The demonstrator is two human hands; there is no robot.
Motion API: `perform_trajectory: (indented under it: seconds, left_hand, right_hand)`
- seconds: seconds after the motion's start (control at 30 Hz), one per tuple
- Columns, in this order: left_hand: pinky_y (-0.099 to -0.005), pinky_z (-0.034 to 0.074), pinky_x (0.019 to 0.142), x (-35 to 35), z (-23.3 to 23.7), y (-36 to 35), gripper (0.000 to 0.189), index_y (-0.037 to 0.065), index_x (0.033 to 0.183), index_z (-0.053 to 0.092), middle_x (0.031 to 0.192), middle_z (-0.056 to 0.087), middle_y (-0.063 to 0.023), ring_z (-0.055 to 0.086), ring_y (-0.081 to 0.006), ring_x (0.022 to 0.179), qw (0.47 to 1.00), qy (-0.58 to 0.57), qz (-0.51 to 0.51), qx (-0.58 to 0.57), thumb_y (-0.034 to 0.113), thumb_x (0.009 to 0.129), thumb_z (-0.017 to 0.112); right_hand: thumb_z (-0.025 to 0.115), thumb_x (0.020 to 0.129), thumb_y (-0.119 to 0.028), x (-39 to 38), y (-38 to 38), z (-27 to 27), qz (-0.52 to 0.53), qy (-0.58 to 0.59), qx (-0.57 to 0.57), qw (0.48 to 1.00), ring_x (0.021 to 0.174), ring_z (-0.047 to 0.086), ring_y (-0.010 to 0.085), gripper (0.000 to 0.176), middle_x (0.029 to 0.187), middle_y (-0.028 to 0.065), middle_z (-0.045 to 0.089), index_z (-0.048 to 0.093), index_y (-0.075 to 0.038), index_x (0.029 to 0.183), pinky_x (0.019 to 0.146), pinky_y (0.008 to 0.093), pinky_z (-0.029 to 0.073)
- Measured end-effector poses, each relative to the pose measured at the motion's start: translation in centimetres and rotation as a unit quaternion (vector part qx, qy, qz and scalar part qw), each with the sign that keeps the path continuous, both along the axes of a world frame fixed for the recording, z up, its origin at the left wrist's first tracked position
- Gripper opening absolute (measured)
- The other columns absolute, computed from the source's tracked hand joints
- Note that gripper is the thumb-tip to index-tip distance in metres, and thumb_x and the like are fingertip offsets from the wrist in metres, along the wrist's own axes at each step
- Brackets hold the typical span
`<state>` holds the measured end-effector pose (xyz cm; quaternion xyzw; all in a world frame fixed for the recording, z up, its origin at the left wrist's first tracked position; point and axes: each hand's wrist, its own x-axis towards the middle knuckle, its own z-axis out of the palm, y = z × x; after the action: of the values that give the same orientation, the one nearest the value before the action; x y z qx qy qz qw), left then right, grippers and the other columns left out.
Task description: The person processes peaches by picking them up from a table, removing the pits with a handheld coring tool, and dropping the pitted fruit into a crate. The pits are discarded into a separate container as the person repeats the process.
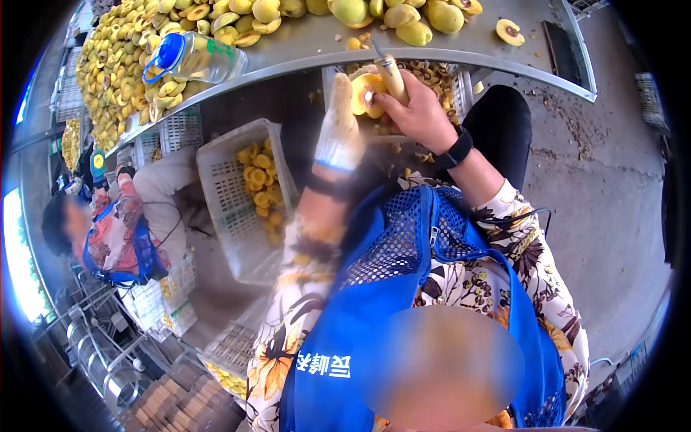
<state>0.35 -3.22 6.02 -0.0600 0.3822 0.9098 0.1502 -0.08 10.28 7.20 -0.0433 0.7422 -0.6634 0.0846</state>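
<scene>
My left hand (340, 131), in a pale knitted glove, grips a yellow peach half (359, 97) with its cut face and pit area showing. My right hand (426, 115) is bare and closed around a wooden-handled knife (392, 79); its thin metal end points up and away, partly lost against the table. The right thumb reaches to the middle of the peach half. Both hands are just below the metal table's near edge. Beneath them, a crate of pits and scraps (440, 81) is partly hidden by my hands.
Whole and halved peaches (119, 61) are heaped on the metal table (309, 43). A clear bottle with a blue cap (209, 59) lies near its edge. On the left, a white crate (227, 187) holds peach pieces. Another person (126, 227) sits at far left.
</scene>
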Motion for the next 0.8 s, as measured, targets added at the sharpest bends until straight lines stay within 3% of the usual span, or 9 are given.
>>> perform_trajectory:
  seconds: [0.03,0.07,0.13,0.17,0.27,0.37,0.63,0.73,0.8]
  left_hand:
    - [-0.0293,0.048,0.079,-0.3,-0.2,0.2,0.050,0.004,0.117,0.049,0.103,0.058,-0.0076,0.057,-0.0188,0.093,0.999,-0.035,-0.009,-0.017,0.045,0.089,0.047]
    - [-0.0318,0.046,0.067,-0.3,-0.2,1.0,0.052,0.010,0.106,0.058,0.099,0.059,-0.0051,0.055,-0.0172,0.087,0.993,-0.057,0.028,-0.098,0.056,0.087,0.042]
    - [-0.0291,0.043,0.062,-0.7,-0.2,1.1,0.050,0.012,0.102,0.058,0.094,0.059,-0.0045,0.055,-0.0172,0.081,0.987,-0.128,0.052,-0.079,0.056,0.087,0.043]
    - [-0.0277,0.042,0.059,-0.8,-0.4,1.1,0.049,0.012,0.101,0.058,0.092,0.059,-0.0041,0.055,-0.0172,0.078,0.982,-0.166,0.064,-0.069,0.056,0.087,0.043]
    - [-0.0281,0.041,0.057,-1.3,-1.0,1.0,0.049,0.012,0.104,0.055,0.090,0.060,-0.0065,0.057,-0.0193,0.074,0.987,-0.121,0.096,-0.039,0.056,0.086,0.044]
    - [-0.0309,0.045,0.061,-1.2,-1.3,1.0,0.049,0.010,0.111,0.049,0.091,0.060,-0.0108,0.059,-0.0233,0.077,0.993,-0.073,0.091,-0.019,0.052,0.088,0.044]
    - [-0.0337,0.048,0.071,-0.3,-1.3,2.6,0.038,0.008,0.114,0.047,0.093,0.059,-0.0138,0.059,-0.0249,0.080,0.993,0.011,0.109,-0.036,0.038,0.091,0.045]
    - [-0.0307,0.050,0.065,-0.4,-1.5,2.9,0.036,0.006,0.115,0.046,0.094,0.059,-0.0146,0.059,-0.0237,0.075,0.990,0.059,0.112,-0.066,0.034,0.091,0.046]
    - [-0.0280,0.049,0.058,-0.6,-1.2,2.2,0.036,0.005,0.114,0.048,0.091,0.059,-0.0150,0.059,-0.0221,0.071,0.998,0.020,0.049,-0.037,0.032,0.090,0.047]
  right_hand:
    - [0.059,0.084,-0.019,0.0,0.1,-0.3,-0.015,0.050,0.066,0.996,0.061,0.060,0.0224,0.030,0.074,0.0123,0.060,0.049,-0.002,0.107,0.053,0.0314,0.047]
    - [0.060,0.083,-0.019,0.2,0.3,-1.0,-0.030,0.099,0.131,0.986,0.063,0.060,0.0286,0.031,0.074,0.0163,0.060,0.049,-0.001,0.106,0.055,0.0349,0.047]
    - [0.060,0.080,-0.018,0.4,0.6,-1.2,-0.044,0.122,0.198,0.972,0.074,0.055,0.0442,0.031,0.073,0.0266,0.057,0.049,-0.001,0.104,0.061,0.0450,0.046]
    - [0.060,0.080,-0.018,1.0,0.7,-1.0,-0.025,0.117,0.223,0.967,0.073,0.056,0.0439,0.029,0.073,0.0261,0.057,0.049,-0.001,0.101,0.060,0.0451,0.046]
    - [0.058,0.080,-0.016,2.6,1.2,0.2,0.047,0.113,0.301,0.946,0.069,0.056,0.0435,0.022,0.069,0.0252,0.057,0.046,-0.001,0.091,0.058,0.0469,0.044]
    - [0.058,0.080,-0.016,3.2,1.1,-1.5,0.024,0.054,0.252,0.966,0.068,0.056,0.0436,0.022,0.067,0.0253,0.056,0.045,0.000,0.088,0.058,0.0475,0.043]
    - [0.056,0.080,-0.010,4.2,0.8,-1.9,0.002,0.082,0.236,0.968,0.066,0.055,0.0449,0.022,0.066,0.0271,0.055,0.039,0.002,0.087,0.057,0.0489,0.042]
    - [0.055,0.079,-0.008,4.5,0.3,-1.4,-0.003,0.061,0.229,0.971,0.065,0.054,0.0454,0.021,0.065,0.0275,0.054,0.039,0.003,0.087,0.056,0.0494,0.042]
    - [0.054,0.078,-0.007,4.5,0.2,-0.6,0.011,0.027,0.214,0.976,0.065,0.054,0.0456,0.020,0.065,0.0275,0.054,0.039,0.003,0.087,0.056,0.0497,0.042]
